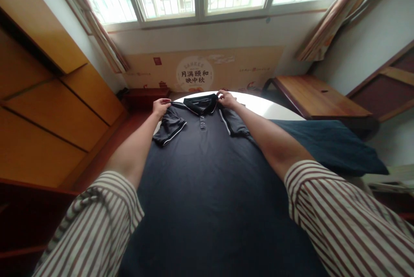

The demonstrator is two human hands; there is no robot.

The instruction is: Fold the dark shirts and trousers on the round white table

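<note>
A dark navy polo shirt (200, 173) lies front side up and spread out, its black collar (207, 104) at the far end. White piping edges the collar and both short sleeves, and a short button placket runs down from the neck. My left hand (161, 107) pinches the shirt's shoulder seam at the left, just above the left sleeve (171, 124). At the collar's right end, my right hand (227, 98) is closed on the fabric where collar and shoulder meet. The right sleeve (235, 122) lies partly behind my right forearm.
Beneath the shirt is a white round table (274, 107). Dark blue folded cloth (326, 143) lies at the right. A wooden desk (318, 95) stands behind it. Orange-brown cabinets (42, 130) line the left. A printed banner (152, 59) hangs on the wall below the windows.
</note>
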